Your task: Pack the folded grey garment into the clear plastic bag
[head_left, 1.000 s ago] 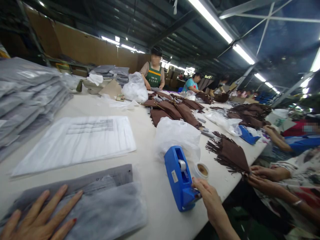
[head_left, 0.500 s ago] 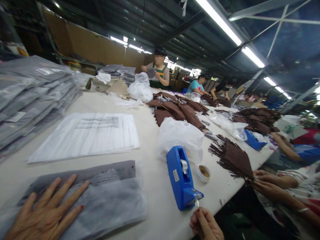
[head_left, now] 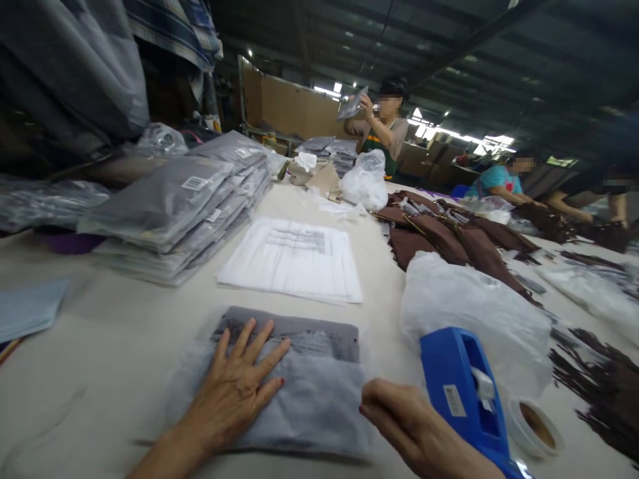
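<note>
A grey folded item in a clear plastic bag (head_left: 309,399) lies flat on the pale table near its front. My left hand (head_left: 237,386) rests on the bag's left half, fingers spread. Over the bag's right edge is my right hand (head_left: 404,419), its fingertips pinched together; what they hold, if anything, is too small to make out. The blue tape dispenser (head_left: 452,372) stands just right of my right hand, partly covered by the wrist. A roll of tape (head_left: 549,436) lies beside it.
White plastic bags (head_left: 294,259) lie stacked behind the grey item. Bagged grey goods (head_left: 164,193) are piled at left, near a light blue sheet (head_left: 30,309). A crumpled clear bag (head_left: 474,313) and brown fringed pieces (head_left: 449,233) are at right. Several people work across the table.
My right hand has moved from the dispenser's front to the bag's right edge. The view has turned left. My left hand remains spread on the bag. A person opposite has raised a grey packet.
</note>
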A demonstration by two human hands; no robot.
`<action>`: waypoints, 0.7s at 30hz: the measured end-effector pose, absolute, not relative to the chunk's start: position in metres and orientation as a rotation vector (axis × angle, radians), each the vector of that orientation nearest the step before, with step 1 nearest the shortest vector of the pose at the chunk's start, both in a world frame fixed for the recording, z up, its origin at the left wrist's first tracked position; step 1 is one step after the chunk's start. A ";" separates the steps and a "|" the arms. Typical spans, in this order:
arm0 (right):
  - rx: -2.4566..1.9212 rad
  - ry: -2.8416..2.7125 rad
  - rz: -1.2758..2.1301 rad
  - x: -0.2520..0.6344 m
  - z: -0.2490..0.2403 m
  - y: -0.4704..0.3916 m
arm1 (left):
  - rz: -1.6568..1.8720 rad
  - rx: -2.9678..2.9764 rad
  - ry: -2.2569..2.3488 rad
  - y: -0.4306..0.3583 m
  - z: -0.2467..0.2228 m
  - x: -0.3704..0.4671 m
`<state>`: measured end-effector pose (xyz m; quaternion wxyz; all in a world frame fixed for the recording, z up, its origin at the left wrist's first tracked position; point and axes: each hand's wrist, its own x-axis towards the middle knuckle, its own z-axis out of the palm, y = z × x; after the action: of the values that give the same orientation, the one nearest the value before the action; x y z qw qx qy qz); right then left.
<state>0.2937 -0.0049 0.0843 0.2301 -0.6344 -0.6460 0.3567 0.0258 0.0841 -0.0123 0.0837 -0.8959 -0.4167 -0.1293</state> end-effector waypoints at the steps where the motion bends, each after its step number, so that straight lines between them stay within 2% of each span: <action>1: -1.688 -1.979 1.012 0.293 0.089 0.016 | -0.401 -2.677 -1.240 0.084 -0.013 0.026; 5: -1.657 -2.372 1.041 0.290 0.083 0.080 | -0.466 -2.674 -1.258 0.083 -0.014 0.026; 9: -1.808 -2.333 1.106 0.286 0.053 0.108 | -0.491 -2.674 -1.244 0.083 -0.013 0.027; 12: -2.021 -2.229 1.035 0.291 0.043 0.115 | -0.489 -2.660 -1.224 0.084 -0.012 0.026; 17: -2.324 -1.955 0.409 0.300 0.052 0.085 | -0.517 -2.644 -1.220 0.083 -0.015 0.025; 21: -1.795 -1.977 -0.148 0.271 0.033 0.028 | -0.489 -2.641 -1.234 0.083 -0.015 0.030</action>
<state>0.2711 0.0281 0.0331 0.2317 -0.6529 -0.7191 -0.0538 0.0303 0.0831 -0.0151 0.0928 -0.8896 -0.4156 -0.1649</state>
